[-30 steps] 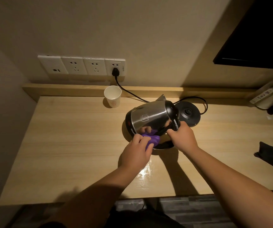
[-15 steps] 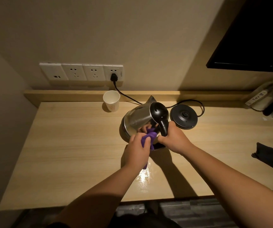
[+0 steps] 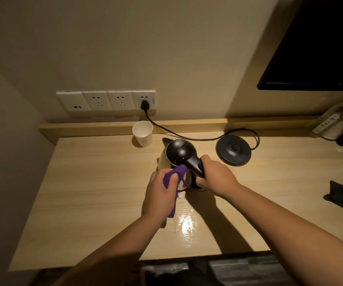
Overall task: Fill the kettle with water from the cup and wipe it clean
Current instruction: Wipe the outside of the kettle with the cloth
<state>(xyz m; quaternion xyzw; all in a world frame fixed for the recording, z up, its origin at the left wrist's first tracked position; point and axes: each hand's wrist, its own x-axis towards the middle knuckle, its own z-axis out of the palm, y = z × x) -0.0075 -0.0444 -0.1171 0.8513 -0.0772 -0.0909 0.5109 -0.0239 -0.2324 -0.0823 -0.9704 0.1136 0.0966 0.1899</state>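
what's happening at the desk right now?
A person is wiping an electric kettle at a wooden desk. The right hand grips the kettle's black handle, with the lid shut and the kettle upright, off its base. The left hand holds a purple cloth against the kettle's side. A white paper cup stands apart near the wall, and the base is plugged into the outlet strip.

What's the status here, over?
Right hand grips kettle handle. Left hand holds purple cloth against its side. Kettle off base. Nothing obstructing.
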